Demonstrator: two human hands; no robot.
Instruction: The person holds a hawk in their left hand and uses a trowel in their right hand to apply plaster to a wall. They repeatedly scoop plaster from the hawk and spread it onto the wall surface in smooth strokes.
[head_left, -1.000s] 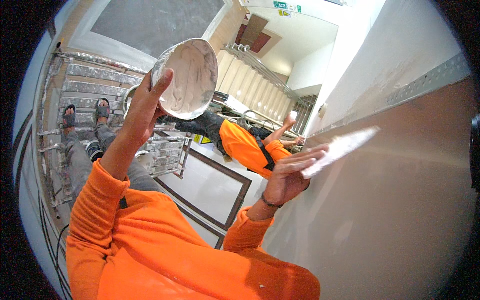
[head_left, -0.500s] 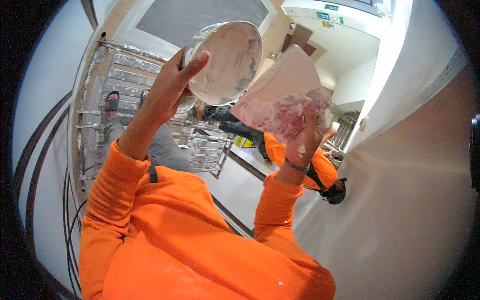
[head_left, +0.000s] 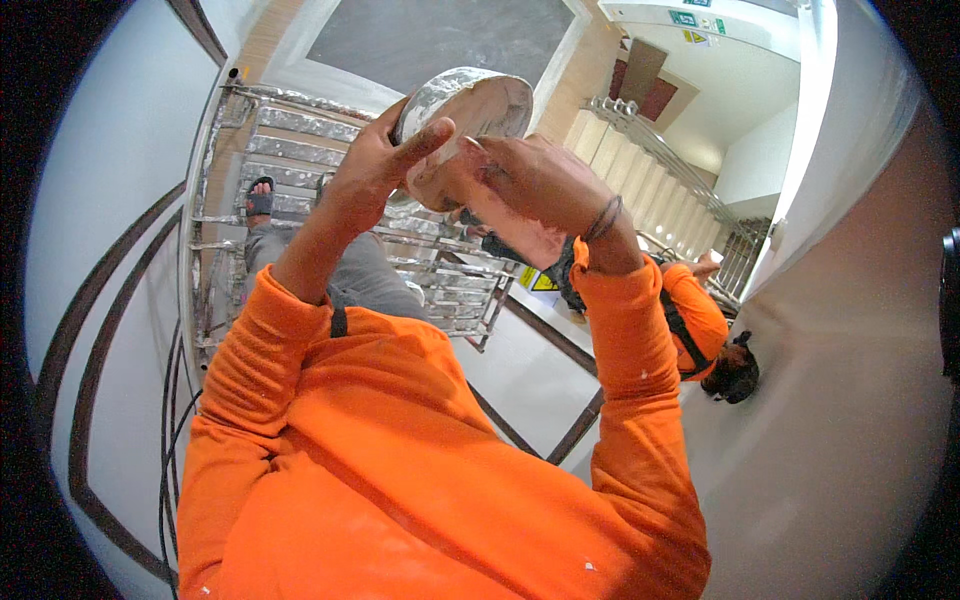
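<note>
My left hand (head_left: 372,172) grips a round, shallow bowl (head_left: 500,100) by its left side, thumb over the rim. Its metallic outer wall and its inside are smeared with pale, plaster-like paste. The bowl is tilted, so only part of the inside shows. At its right edge my right hand (head_left: 550,185) is closed around a thin, flat pinkish sheet (head_left: 528,232) with pale smears, which looks like a flexible scraper. The sheet's lower part sticks out below the hand. The fingers and the rest of the sheet hide where it meets the bowl.
Paint-spattered scaffold slats (head_left: 300,150) lie below on the left, with my sandalled foot (head_left: 260,197) on them. Lower right, a co-worker in an orange top (head_left: 695,315) is near a metal railing (head_left: 650,130). Black cables (head_left: 168,470) hang by the left wall (head_left: 110,250).
My right hand has swung left and turned over, bringing the sheet to the bowl. The bowl is tilted more and shows less of its inside. The view has shifted slightly.
</note>
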